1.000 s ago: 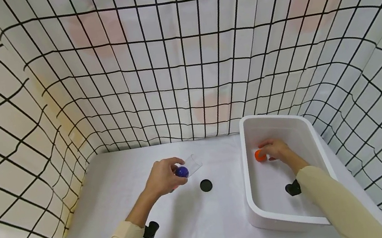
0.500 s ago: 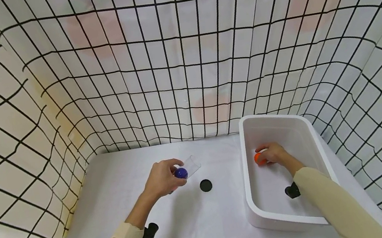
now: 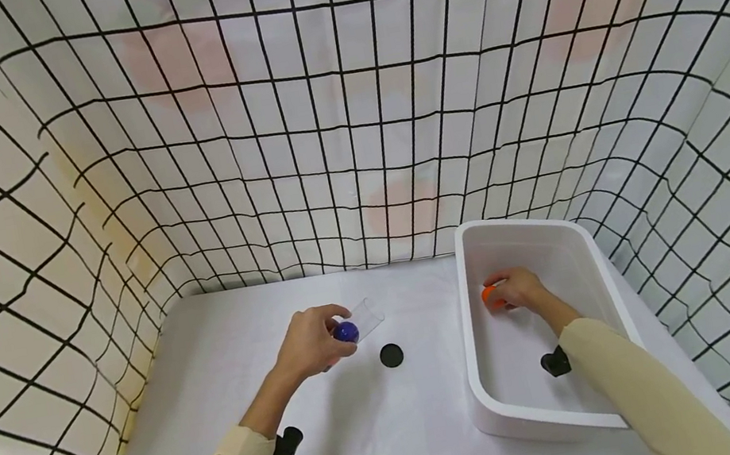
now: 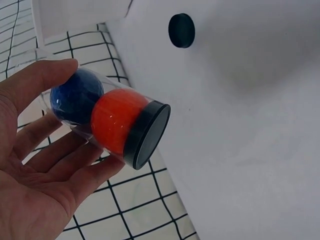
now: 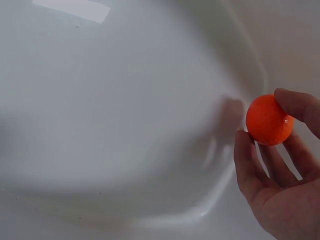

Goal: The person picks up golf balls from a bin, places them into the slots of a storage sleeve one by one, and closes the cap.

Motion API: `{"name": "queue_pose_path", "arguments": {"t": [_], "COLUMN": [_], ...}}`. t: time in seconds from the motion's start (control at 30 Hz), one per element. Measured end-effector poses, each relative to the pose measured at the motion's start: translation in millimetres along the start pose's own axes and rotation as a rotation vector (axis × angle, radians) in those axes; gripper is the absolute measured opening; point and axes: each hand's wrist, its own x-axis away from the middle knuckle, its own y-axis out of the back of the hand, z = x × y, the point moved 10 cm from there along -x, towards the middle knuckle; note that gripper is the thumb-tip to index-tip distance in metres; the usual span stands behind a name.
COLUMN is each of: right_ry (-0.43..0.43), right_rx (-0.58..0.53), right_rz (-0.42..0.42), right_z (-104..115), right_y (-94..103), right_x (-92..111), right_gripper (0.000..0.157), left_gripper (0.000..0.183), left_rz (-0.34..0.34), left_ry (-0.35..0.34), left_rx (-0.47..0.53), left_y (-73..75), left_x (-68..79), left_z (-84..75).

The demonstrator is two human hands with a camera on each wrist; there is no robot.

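Observation:
My left hand [image 3: 310, 343] grips a clear plastic tube [image 3: 369, 317] above the table, tilted, its open end pointing right in the head view. Inside the tube, a blue ball [image 4: 76, 96] sits against an orange ball [image 4: 118, 120], which rests by the black end cap [image 4: 146, 135]. A loose black cap [image 3: 391, 355] lies on the table just right of that hand. Inside the white tub [image 3: 476, 370], my right hand [image 3: 520, 288] pinches another orange ball [image 5: 269, 120] between thumb and fingers, near the tub's left wall.
The tub stands on the right of the white-covered table [image 3: 399, 431]. Black netting [image 3: 349, 129] surrounds the table at the back and both sides, over pale sheets. Black wrist devices show at the left cuff [image 3: 288, 444] and the right cuff [image 3: 556, 363].
My right hand has shifted slightly left with the orange ball, closing its fingers further around it. The left hand and the tube stay nearly still.

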Motion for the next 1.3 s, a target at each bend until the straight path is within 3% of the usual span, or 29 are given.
{"name": "queue_pose_path", "arguments": {"t": [0.23,0.73,0.93,1.3], "right_ry": [-0.005,0.018,0.065,0.179], "right_rx": [0.005,-0.031,-0.042,-0.055], "right_rz": [-0.003,-0.026,0.005,0.048], "right_z": [3,32,56,127], "right_y": [6.4,44.4,54.9,61.8], "right_x": [2,20,38,75], "right_gripper": [0.038,0.045,0.049,0.048], "left_gripper": [0.047,0.046,0.044,0.046], "left_rz": [-0.001,0.004,0.01,0.002], "left_ry": [-0.001,-0.017,-0.021,-0.069], "left_rx": [-0.004,-0.011,-0.023,-0.034], "left_y": [-0.3,-2.5,-5.4,-3.8], "left_x": [-0.7,-2.7,-6.0,-11.2], "left_z": [0.5,-6.3,-11.7,-24.2]}}
